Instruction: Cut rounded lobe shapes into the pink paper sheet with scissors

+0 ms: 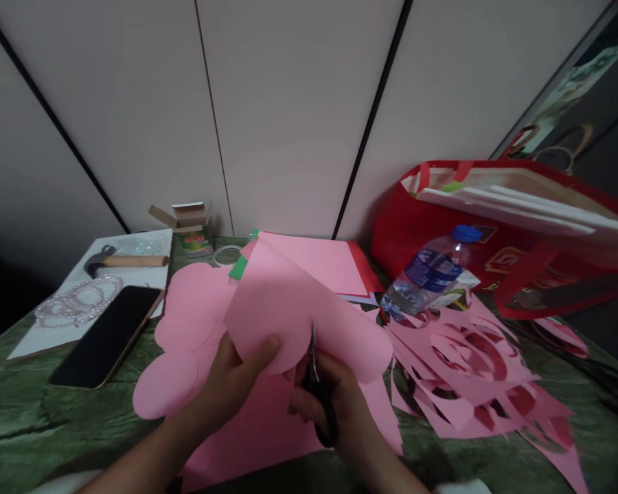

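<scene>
My left hand grips a sheet of pink paper by its lower left edge, thumb on top and the other fingers behind it. In my right hand is a pair of scissors with black handles; their blades sit on the paper along a rounded cut edge. Part of the sheet right of the blades curls over. Beneath lies more pink paper. Left of it are rounded pink cut-outs, overlapping in a pile.
Pink paper scraps heap at right, near a tilted water bottle and a red bag. Stacked coloured sheets lie behind. At left are a phone, a hammer, bead strands and an opened small box.
</scene>
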Available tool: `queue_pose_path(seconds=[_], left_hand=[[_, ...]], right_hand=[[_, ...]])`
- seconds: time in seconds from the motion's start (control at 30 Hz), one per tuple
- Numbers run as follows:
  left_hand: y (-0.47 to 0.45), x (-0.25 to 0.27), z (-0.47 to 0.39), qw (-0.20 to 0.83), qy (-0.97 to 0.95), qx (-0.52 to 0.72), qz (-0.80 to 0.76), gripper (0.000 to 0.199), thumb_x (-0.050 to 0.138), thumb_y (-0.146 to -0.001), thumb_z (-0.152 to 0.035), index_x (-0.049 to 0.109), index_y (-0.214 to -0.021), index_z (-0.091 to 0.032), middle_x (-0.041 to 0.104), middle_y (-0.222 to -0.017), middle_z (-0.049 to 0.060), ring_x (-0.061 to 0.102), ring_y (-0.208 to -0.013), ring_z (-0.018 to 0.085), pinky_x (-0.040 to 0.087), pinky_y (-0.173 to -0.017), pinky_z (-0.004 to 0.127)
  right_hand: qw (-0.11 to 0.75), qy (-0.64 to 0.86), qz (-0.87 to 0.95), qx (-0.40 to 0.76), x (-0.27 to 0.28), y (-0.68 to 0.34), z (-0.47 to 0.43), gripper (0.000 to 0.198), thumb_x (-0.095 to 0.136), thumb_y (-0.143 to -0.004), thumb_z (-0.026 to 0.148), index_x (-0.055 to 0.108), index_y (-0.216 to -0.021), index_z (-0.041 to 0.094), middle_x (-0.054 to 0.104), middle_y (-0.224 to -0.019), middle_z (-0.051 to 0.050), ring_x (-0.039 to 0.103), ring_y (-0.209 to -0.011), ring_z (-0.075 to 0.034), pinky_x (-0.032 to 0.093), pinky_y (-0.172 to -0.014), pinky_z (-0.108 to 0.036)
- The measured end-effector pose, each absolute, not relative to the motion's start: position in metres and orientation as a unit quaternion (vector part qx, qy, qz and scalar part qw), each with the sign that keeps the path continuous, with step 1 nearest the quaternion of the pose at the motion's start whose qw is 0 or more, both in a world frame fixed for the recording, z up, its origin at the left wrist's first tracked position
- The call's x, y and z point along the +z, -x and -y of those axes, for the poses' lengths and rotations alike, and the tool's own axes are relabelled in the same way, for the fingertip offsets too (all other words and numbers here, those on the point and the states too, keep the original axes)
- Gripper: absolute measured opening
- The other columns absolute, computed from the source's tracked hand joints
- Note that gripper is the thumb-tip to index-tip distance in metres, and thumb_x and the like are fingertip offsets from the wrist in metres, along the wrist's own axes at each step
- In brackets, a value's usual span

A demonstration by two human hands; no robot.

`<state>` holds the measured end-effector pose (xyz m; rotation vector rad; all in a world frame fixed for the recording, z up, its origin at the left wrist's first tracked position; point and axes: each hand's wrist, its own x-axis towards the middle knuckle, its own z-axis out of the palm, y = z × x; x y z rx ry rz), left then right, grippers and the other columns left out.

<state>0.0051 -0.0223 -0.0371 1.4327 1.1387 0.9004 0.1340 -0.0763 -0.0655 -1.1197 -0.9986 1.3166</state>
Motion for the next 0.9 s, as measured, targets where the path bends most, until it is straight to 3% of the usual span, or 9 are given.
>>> queue_pose_path(seconds=[0.27,0.47,0.9], left_hand=[[-0.008,-0.027,0.025,0.545,-0.640,0.345,-0.418,0.022,0.055,-0.075,-0.029,0.051,-0.056,-0.018,0.052,-0.047,-0.005,0.052,-0.048,0.012,0.043,-0.049,0.023],[-0.004,-0.034,0.022,0.568,-0.655,0.321,-0.382,0.023,0.055,-0.076,-0.031,0.053,-0.058,-0.018,0.054,-0.051,-0.003,0.051,-0.049,0.011,0.041,-0.048,0.021],[-0.003,-0.030,0.023,0.566,-0.659,0.301,-0.394,0.022,0.054,-0.076,-0.029,0.051,-0.058,-0.018,0.052,-0.051,-0.003,0.047,-0.048,0.010,0.039,-0.045,0.020]], right_hand=[[0.546,0.435,0.445,0.561,-0.065,-0.136,0.075,0.026,0.070,-0.062,0.036,0.053,-0.067,0.016,0.051,-0.061,0.002,0.043,-0.050,-0.010,0.033,-0.045,-0.021],[0.555,0.403,0.471,0.555,-0.056,-0.141,0.075,0.023,0.071,-0.062,0.028,0.056,-0.074,0.016,0.051,-0.062,0.001,0.044,-0.059,-0.013,0.036,-0.054,-0.023],[0.539,0.439,0.470,0.544,-0.062,-0.140,0.077,0.026,0.067,-0.063,0.031,0.050,-0.073,0.014,0.045,-0.061,0.002,0.036,-0.054,-0.011,0.028,-0.050,-0.023]])
